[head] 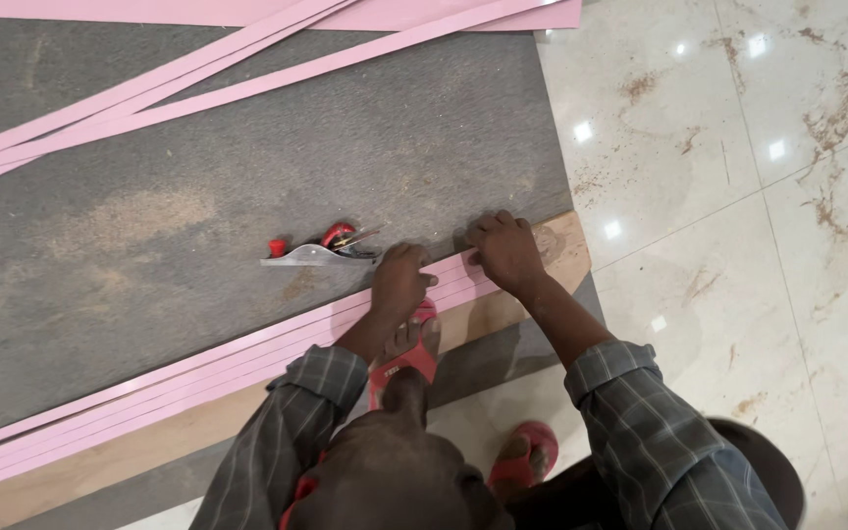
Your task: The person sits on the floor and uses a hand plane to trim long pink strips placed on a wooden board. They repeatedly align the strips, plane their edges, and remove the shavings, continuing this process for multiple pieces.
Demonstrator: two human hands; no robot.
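A broad grey board (247,167), dusted with pale sawdust, filled most of the view and lay on a glossy cream tiled floor (738,147) that carried brown smears and scattered wood dust along the board's right edge. Across the board's far end lay several long loose pink strips (198,83), crossing one another at shallow angles, with a wider pink sheet (424,12) at the top edge. Along the board's near edge ran a plain wooden plank (149,442), and on top of it a stack of narrow pink strips (179,378) lay side by side, running from the lower left up toward the plank's right end. The person crouched over this edge in a grey checked shirt, one foot in a red sandal (409,353) planted on the plank just below the strips and the other red sandal (527,456) on the floor. The left hand (401,280) was curled, fingers bent and pressed down on the upper edge of the pink strips. The right hand (505,253) lay just beside it, nearer the plank's end, knuckles up and fingers folded over the same strips; whether it pinched one strip could not be told. Just left of the left hand, a small metal hand plane (321,250) with red knobs rested on the grey board, touched by neither hand.
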